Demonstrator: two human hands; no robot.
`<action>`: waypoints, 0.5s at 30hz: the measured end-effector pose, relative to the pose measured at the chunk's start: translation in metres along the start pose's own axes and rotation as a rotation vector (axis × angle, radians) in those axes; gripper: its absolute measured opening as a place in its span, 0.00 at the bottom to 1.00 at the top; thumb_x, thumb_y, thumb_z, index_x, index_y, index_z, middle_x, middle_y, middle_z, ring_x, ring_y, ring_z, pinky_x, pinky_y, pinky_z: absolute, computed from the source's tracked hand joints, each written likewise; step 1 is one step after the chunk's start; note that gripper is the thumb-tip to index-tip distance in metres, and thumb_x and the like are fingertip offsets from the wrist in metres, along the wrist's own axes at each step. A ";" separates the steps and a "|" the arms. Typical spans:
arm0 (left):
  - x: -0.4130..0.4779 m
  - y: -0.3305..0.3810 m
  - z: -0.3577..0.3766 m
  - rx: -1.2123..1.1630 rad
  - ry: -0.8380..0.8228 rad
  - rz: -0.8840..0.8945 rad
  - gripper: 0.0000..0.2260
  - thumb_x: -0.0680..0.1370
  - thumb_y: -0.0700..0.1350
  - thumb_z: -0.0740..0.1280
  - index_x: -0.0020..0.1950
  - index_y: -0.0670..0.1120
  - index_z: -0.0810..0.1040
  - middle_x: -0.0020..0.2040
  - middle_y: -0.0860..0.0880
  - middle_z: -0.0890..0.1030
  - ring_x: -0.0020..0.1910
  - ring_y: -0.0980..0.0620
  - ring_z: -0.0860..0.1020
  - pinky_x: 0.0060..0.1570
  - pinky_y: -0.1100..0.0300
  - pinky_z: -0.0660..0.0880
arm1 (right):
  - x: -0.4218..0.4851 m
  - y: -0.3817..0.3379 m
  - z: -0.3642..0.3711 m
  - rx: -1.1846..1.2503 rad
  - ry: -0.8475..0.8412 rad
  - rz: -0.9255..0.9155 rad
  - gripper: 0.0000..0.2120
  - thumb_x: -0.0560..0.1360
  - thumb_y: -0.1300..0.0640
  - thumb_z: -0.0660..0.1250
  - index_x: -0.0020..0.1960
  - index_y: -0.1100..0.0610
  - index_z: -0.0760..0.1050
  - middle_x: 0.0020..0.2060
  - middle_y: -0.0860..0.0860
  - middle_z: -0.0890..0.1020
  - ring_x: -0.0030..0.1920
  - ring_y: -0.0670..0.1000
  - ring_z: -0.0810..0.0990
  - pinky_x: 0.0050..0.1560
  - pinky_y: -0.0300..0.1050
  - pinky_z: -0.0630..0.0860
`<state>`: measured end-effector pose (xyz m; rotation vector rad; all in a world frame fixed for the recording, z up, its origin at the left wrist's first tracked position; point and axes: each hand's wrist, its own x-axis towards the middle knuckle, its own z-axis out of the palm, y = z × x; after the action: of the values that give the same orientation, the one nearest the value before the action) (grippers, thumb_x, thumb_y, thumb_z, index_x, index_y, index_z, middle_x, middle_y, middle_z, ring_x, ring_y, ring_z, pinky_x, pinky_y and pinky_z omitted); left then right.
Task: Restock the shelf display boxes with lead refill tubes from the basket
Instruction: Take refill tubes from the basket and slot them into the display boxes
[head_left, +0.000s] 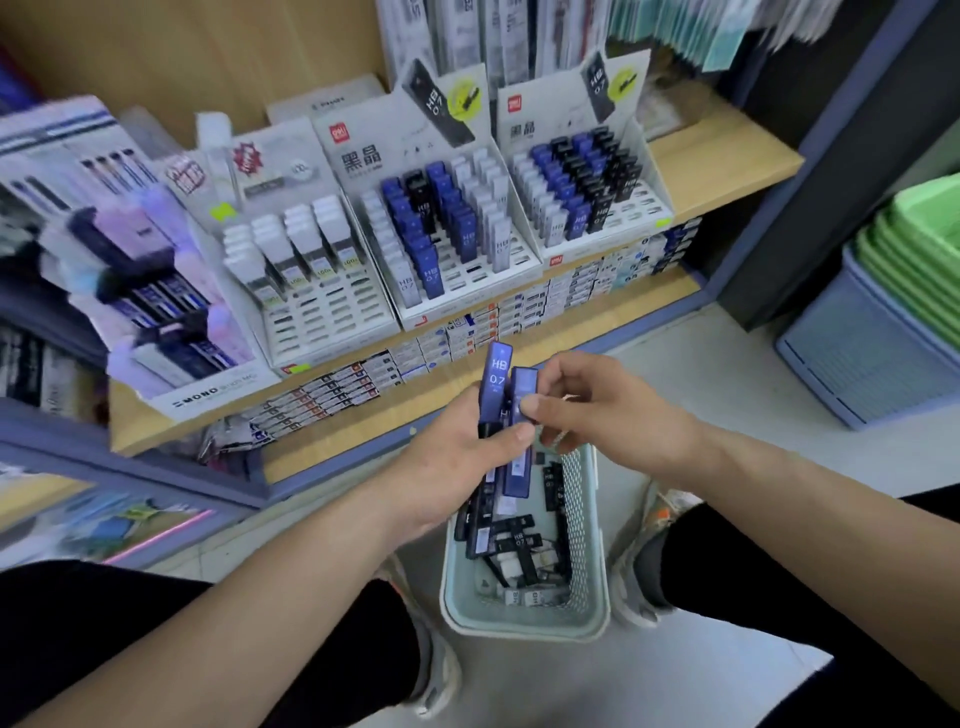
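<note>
Biggest risk here imo is the tubes (497, 374) fanning out and dropping back into the basket (592, 519), since the left hand (457, 462) is curled round several slick ones while the right hand (597, 410) pinches one off the stack. They're slim flat blue cases marked HB 0.7, held right above the basket, well short of the half-filled display boxes (457, 312) on the shelf (727, 156).
</note>
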<state>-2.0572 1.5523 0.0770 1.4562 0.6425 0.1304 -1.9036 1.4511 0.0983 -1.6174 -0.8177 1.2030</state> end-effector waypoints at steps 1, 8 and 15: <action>-0.004 0.002 -0.001 0.011 0.024 0.009 0.14 0.77 0.45 0.70 0.62 0.52 0.77 0.52 0.57 0.83 0.55 0.57 0.79 0.63 0.56 0.73 | -0.003 -0.005 0.000 0.030 -0.008 0.014 0.07 0.79 0.58 0.69 0.46 0.59 0.73 0.36 0.52 0.82 0.35 0.50 0.82 0.40 0.45 0.79; -0.007 0.002 -0.006 0.089 0.128 -0.001 0.09 0.80 0.43 0.69 0.58 0.55 0.76 0.43 0.56 0.82 0.47 0.51 0.80 0.63 0.39 0.74 | -0.013 -0.015 -0.006 0.164 0.081 0.011 0.03 0.82 0.62 0.63 0.51 0.62 0.73 0.38 0.55 0.82 0.35 0.53 0.83 0.38 0.50 0.82; 0.006 0.006 -0.005 0.016 0.166 0.017 0.10 0.81 0.40 0.67 0.59 0.53 0.75 0.33 0.55 0.80 0.40 0.56 0.79 0.52 0.57 0.73 | 0.006 0.014 -0.002 0.186 0.101 0.041 0.10 0.82 0.56 0.63 0.58 0.61 0.76 0.36 0.52 0.69 0.28 0.48 0.66 0.27 0.41 0.62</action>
<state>-2.0529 1.5606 0.0812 1.4765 0.7670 0.2620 -1.9000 1.4511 0.0833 -1.5351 -0.5930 1.1795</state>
